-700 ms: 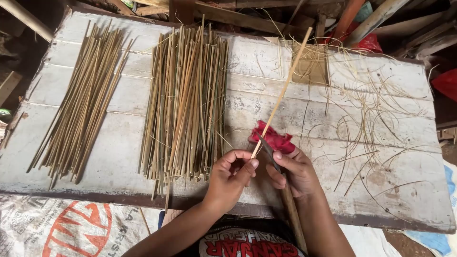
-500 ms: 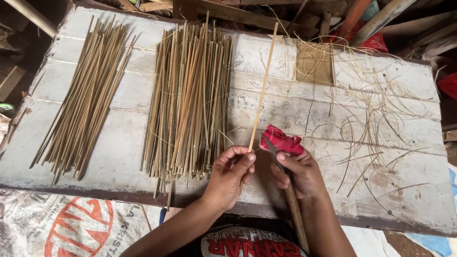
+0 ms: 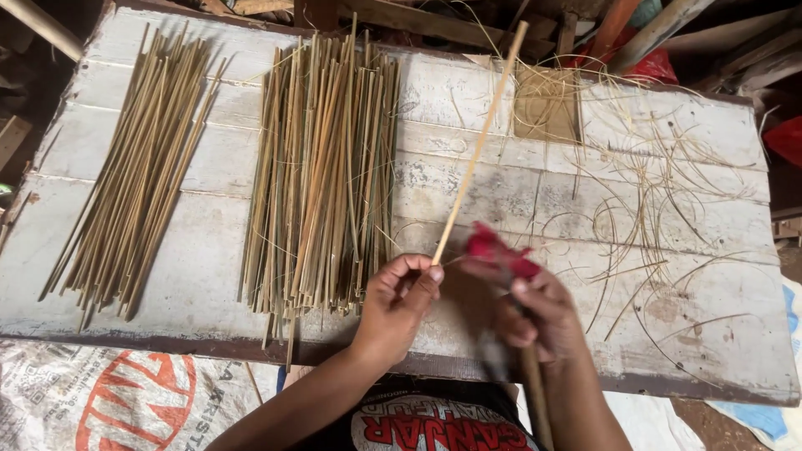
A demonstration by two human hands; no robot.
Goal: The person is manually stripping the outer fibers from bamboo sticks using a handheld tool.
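Observation:
My left hand (image 3: 399,302) pinches the near end of a long pale bamboo stick (image 3: 480,142) that slants up and away across the white wooden board (image 3: 685,334). My right hand (image 3: 539,313) is blurred, its fingers wrapped in red cloth (image 3: 493,249), and it grips a wooden-handled tool (image 3: 535,392) whose blade I cannot make out. The right hand sits just right of the stick's lower end. A pile of split bamboo sticks (image 3: 322,175) lies directly left of my left hand.
A second bundle of bamboo sticks (image 3: 134,192) lies at the board's left. Thin curled shavings (image 3: 660,209) litter the right side, near a small brown square piece (image 3: 547,104). A printed white sack (image 3: 109,401) lies below the board's near edge. Wood scraps crowd the far edge.
The stick has swung from leaning right, to near upright, and back to a rightward lean. My right hand has moved along its base and is now motion-blurred.

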